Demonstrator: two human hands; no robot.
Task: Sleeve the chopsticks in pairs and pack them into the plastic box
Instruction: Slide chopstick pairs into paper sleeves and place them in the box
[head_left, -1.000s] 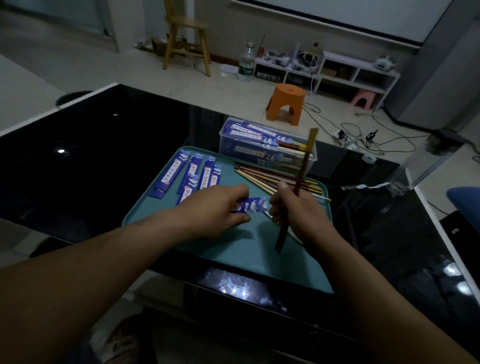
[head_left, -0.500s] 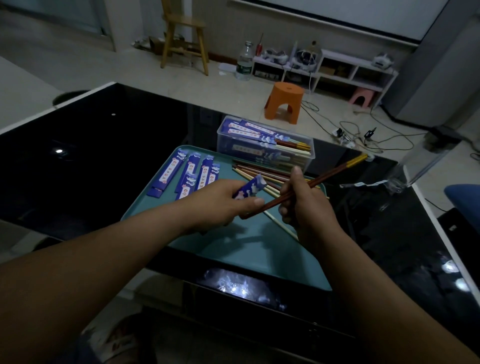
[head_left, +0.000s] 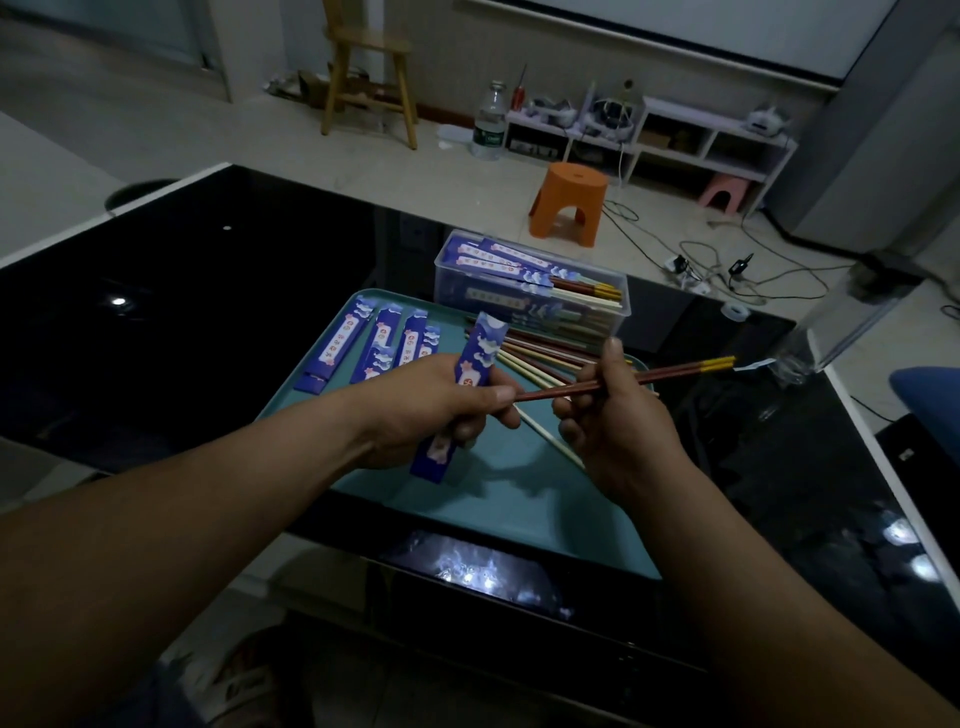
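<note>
Left hand (head_left: 431, 402) clenched round a flat blue printed paper sleeve (head_left: 484, 345), thumb across its front; the sleeve stands tilted, top end above the knuckles, bottom end poking out under the palm. Right hand (head_left: 618, 421) pinches the chopstick pair (head_left: 675, 371): slim dark red-brown sticks with yellow-banded butt ends pointing right. Their narrow ends meet the left thumb beside the sleeve, outside it. Both hands are over a matte teal tray (head_left: 519, 499) with rounded corners. A pale chopstick (head_left: 550, 441) lies flat on the tray under the hands. Loose chopsticks (head_left: 540, 353), red-brown and pale, are heaped at the tray's far right, and spare sleeves (head_left: 382, 345) lie in a row at its far left. The clear plastic box (head_left: 457, 296), rectangular, sits just behind the tray holding sleeved pairs with butt ends showing. All of it is on a glossy black table (head_left: 208, 322).
</note>
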